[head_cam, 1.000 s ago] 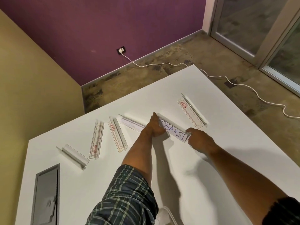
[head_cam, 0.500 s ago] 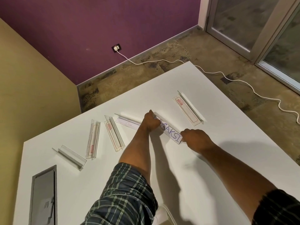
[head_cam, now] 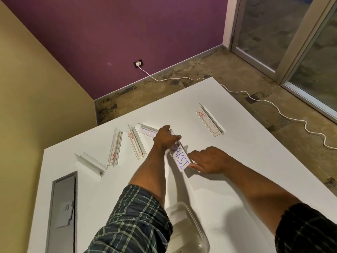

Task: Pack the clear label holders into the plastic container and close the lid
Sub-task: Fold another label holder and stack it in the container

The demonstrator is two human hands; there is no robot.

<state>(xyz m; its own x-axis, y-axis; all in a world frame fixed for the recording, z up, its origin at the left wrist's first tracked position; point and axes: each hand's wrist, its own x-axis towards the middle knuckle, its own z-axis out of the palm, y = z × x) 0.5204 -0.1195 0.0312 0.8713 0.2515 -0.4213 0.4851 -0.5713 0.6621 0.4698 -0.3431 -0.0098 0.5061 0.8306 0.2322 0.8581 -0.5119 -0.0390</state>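
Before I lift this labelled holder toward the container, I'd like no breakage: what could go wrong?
1. The left hand grips one end of the labelled holder and the right hand only touches the other, so it may tip.
2. The left hand sits close to a neighbouring holder and may knock it.
3. The plastic container lies partly hidden under the left sleeve.

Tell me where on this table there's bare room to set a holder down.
Bare tabletop lies right of the right hand, between the far-right holder and the near edge. Another patch lies between the grey inset panel and the left arm. It is crowded along the far-left row of holders and at the container.
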